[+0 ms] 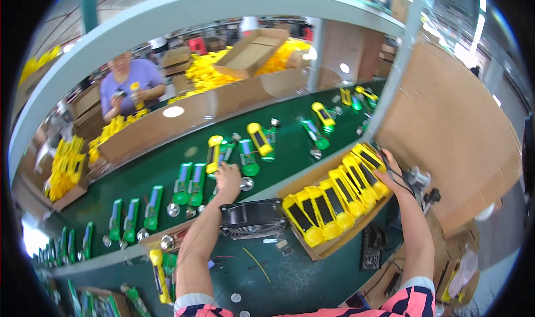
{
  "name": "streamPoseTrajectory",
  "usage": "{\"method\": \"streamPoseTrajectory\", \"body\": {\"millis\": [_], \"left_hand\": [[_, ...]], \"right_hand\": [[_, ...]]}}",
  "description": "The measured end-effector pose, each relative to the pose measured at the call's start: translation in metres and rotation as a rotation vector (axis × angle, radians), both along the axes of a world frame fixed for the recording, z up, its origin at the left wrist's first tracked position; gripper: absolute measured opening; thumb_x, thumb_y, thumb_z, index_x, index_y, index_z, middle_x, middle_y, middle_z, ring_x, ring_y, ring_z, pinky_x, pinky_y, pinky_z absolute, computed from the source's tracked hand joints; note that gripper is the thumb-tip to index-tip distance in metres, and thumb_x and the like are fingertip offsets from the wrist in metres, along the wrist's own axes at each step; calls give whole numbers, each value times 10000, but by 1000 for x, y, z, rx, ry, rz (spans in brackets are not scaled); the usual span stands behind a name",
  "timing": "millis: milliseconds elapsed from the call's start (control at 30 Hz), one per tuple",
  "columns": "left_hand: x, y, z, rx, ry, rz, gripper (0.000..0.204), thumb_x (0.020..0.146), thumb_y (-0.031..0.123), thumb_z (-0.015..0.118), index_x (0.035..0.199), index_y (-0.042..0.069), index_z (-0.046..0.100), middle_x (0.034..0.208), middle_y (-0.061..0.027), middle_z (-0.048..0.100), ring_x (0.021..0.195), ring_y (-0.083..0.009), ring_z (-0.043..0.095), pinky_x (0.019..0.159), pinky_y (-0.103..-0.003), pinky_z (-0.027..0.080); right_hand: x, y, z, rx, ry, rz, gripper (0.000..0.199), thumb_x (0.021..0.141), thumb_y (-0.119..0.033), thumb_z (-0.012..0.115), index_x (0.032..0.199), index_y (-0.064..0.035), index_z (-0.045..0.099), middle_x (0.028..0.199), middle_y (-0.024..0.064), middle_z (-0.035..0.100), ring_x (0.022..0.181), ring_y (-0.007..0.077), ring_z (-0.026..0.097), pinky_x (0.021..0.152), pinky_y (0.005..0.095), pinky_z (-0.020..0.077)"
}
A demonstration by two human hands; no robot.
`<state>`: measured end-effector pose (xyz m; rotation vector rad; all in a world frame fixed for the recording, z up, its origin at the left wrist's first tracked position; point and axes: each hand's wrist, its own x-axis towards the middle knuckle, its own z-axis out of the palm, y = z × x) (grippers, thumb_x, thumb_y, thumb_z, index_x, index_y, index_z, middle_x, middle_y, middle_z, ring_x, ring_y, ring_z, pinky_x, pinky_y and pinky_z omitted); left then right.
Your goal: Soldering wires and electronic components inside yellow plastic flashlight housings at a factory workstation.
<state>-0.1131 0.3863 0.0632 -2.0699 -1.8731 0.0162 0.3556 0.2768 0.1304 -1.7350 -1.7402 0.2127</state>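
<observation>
Over the green conveyor belt, my left hand (227, 179) reaches to the lower end of a yellow casing with a dark panel (214, 154). Its fingers are blurred, so I cannot tell whether they grip it. A green circuit board (248, 158) with a silver bulb end lies just to the right. My right hand (391, 171) is at the far right end of a cardboard box (315, 254). Thumb and fingers close round the end yellow casing (369, 156) there. Several more yellow casings (329, 204) lean in a row inside the box. A dark cord passes by this hand.
A black fan (252, 219) sits between my arms. More boards (131, 219) line the belt at left. A grey post (398, 66) and a tall cardboard sheet (451, 127) stand at right. Across the belt, a person in purple (131, 83) handles a yellow piece beside heaped yellow parts (203, 72).
</observation>
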Motion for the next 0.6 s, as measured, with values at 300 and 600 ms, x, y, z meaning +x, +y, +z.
{"method": "streamPoseTrajectory", "body": {"millis": [300,600], "left_hand": [[-18,-29,26,-137,-519,-85,508,612,-17,605,1062,53,379,963,-184,485,888,-333,545,708,-397,483],[-94,-119,205,153,-465,-106,442,547,223,766,879,43,535,875,-128,523,814,-290,564,670,-360,471]], "right_hand": [[-19,-14,0,-68,-11,27,642,693,-80,600,1254,-128,291,1176,150,486,1068,337,471,871,385,397],[-11,-2,-5,-223,-66,-201,743,669,-152,642,1292,-153,238,1079,220,522,1009,368,502,860,407,401]]}}
